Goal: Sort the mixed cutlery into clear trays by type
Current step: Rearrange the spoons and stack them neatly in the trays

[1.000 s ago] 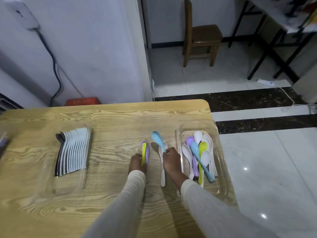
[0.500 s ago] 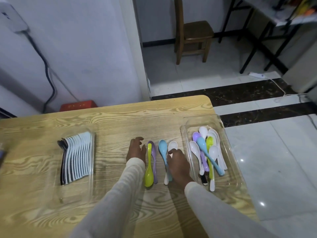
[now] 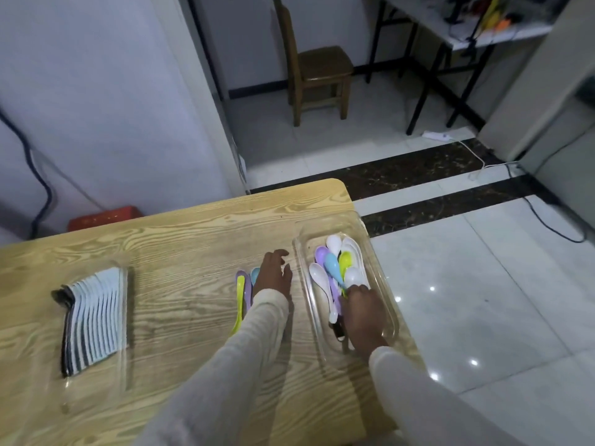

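1. lying flat on the light wooden table (image 3: pixel 193 252), the left hand (image 3: pixel 273 278) points away from the person, with its fingers straight and a little spread. it holds nothing.
2. this hand rests on top of a light blue plastic spoon (image 3: pixel 255 274), so only the bowl of that spoon peeks out.
3. just beside it, on the left, lie a pale purple plastic spoon (image 3: pixel 247 289) and a yellow-green plastic spoon (image 3: pixel 240 304). they touch each other and lie on the bare table, not in a tray.
4. the right hand (image 3: pixel 365 317) is inside the clear plastic tray on the right (image 3: pixel 390 304), palm down, wrist low.
5. its fingertips (image 3: pixel 357 289) bend down onto the handles of the spoons there. i cannot tell if they pinch a spoon or only touch.
6. in that tray lies a pile of plastic spoons (image 3: pixel 335 265): white, purple, blue and green ones, bowls pointing away from the person.
7. both arms wear long cream sleeves (image 3: pixel 251 349).
8. far on the left stands a second clear plastic tray (image 3: pixel 96 391). a neat row of grey-white cutlery (image 3: pixel 93 320) lies in it, packed side by side. i cannot tell what kind it is.
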